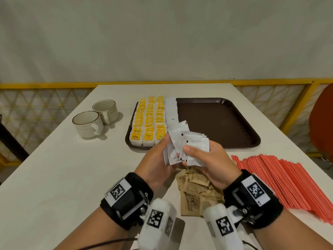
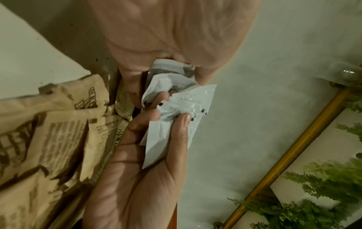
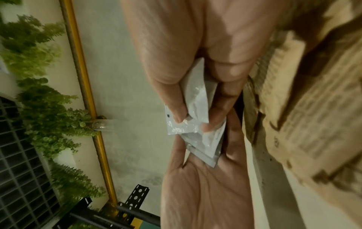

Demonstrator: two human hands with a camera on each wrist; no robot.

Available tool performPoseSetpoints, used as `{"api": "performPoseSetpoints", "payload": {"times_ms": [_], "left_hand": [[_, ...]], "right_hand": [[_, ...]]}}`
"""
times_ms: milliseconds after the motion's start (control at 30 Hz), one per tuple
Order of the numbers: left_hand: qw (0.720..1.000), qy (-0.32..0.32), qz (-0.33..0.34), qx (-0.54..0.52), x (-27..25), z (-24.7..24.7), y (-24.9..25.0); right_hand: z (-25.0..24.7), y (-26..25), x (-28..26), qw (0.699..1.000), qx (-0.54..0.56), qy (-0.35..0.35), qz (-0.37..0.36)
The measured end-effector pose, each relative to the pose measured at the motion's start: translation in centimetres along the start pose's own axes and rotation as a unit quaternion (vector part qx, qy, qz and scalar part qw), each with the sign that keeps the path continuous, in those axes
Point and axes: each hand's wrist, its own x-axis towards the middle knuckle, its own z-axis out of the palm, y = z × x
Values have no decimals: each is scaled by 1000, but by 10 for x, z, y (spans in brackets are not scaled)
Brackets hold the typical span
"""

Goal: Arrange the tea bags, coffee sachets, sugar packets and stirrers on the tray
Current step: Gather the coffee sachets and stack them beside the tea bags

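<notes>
Both hands hold one fanned bunch of white coffee sachets (image 1: 189, 143) just above the tray's near edge. My left hand (image 1: 164, 147) grips the bunch from the left. My right hand (image 1: 196, 156) pinches the front sachets (image 3: 195, 108) between thumb and fingers. The brown tray (image 1: 225, 123) carries three columns of yellow tea bags (image 1: 147, 120) at its left end. Beside them lies a column of white sachets (image 1: 171, 110). Brown sugar packets (image 1: 196, 188) lie heaped on the table under my hands. Red stirrers (image 1: 281, 179) lie spread at the right.
Two cream cups (image 1: 88, 123) stand on the white table left of the tray. The tray's middle and right parts are bare. A yellow railing (image 1: 54, 85) runs behind the table, and a red chair back (image 1: 322, 123) shows at the far right.
</notes>
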Motion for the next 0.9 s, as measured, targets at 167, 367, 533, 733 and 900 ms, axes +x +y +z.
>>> {"api": "performPoseSetpoints", "payload": {"times_ms": [167, 367, 533, 733, 900], "left_hand": [[999, 31, 34, -16, 4, -1, 0], [994, 84, 61, -25, 7, -5, 9], [996, 30, 83, 25, 4, -5, 8], [990, 33, 127, 44, 2, -7, 5], [989, 40, 134, 47, 0, -7, 6]], "right_hand": [[6, -9, 7, 999, 21, -24, 12], [7, -19, 10, 999, 32, -9, 11], [8, -7, -2, 1000, 10, -22, -16], [5, -8, -3, 999, -1, -20, -26], [3, -7, -3, 999, 20, -12, -34]]}}
